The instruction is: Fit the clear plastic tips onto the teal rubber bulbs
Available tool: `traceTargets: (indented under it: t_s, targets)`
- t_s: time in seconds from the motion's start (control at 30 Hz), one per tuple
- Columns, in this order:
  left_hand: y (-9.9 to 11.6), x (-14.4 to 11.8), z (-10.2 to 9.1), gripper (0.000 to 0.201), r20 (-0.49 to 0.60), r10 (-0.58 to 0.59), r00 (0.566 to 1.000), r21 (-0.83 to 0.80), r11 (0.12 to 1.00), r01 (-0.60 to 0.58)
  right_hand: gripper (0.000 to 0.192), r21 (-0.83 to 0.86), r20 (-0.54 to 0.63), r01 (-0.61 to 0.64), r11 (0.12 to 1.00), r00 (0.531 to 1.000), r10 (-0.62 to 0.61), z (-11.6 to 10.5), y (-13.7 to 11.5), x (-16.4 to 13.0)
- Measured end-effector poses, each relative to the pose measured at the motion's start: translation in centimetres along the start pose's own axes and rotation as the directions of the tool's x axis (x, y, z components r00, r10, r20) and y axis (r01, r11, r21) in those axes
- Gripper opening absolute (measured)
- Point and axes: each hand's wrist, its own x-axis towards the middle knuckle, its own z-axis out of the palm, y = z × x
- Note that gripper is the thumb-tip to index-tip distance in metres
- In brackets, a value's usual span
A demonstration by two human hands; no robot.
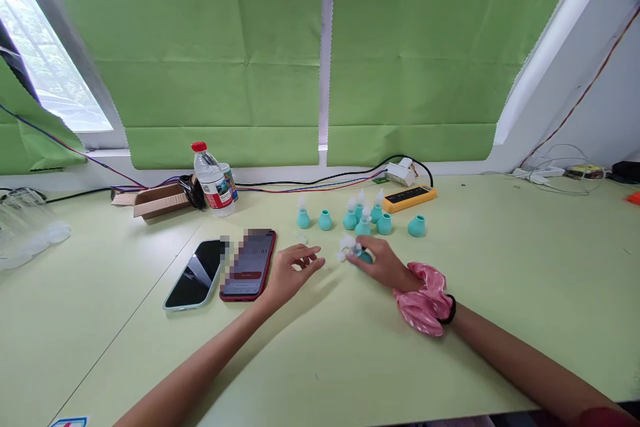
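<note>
My right hand (pixel 377 261) is closed round a small teal bulb (pixel 367 257), whose upper part its fingers partly hide. Right beside those fingertips are small translucent white pieces (pixel 346 244); which of them are touched I cannot tell. My left hand (pixel 295 268) hovers or rests just left of them, thumb and fingers apart, with nothing visible between them. Behind the hands stand several teal bulbs with white pointed tips, one of them a tipped bulb (pixel 303 217) at the left. Others have bare mouths, such as an open bulb (pixel 417 226) at the right.
Two phones, one in a pale case (pixel 195 277) and one in a red case (pixel 249 267), lie left of my left hand. Farther back are a water bottle (pixel 215 183), an open cardboard box (pixel 161 200), a yellow power strip (pixel 410 199) and cables along the wall.
</note>
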Motion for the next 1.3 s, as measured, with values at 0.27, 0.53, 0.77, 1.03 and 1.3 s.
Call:
traceTargets:
  t_s: [0.27,0.53,0.77,1.03,1.3]
  targets:
    - [-2.0,-0.1,-0.4,0.022,0.15,0.193,0.97,0.761,0.604,-0.238,0.019,-0.126,-0.453,-0.208,0.97,0.882,0.13,-0.1,5.6,0.3]
    - [-1.9,0.0,-0.4,0.021,0.237,-0.069,0.969,0.803,0.576,-0.155,0.026,-0.111,-0.437,-0.283,0.953,0.875,0.208,0.7,7.4,0.0]
    - [-3.5,-0.1,-0.1,0.03,0.311,0.088,0.946,0.662,0.694,-0.283,0.032,-0.182,-0.571,-0.307,0.934,0.806,0.154,0.0,6.3,0.2]
    - [-3.6,0.0,-0.3,0.03,0.192,0.234,0.953,0.529,0.793,-0.302,0.031,-0.387,-0.456,0.025,0.922,0.864,-0.215,0.2,3.6,-0.7]
    - [-3.1,-0.5,0.0,0.046,0.22,0.155,0.963,0.664,0.699,-0.264,0.037,-0.322,0.28,0.252,0.913,0.946,-0.163,2.5,-0.6,-1.4]
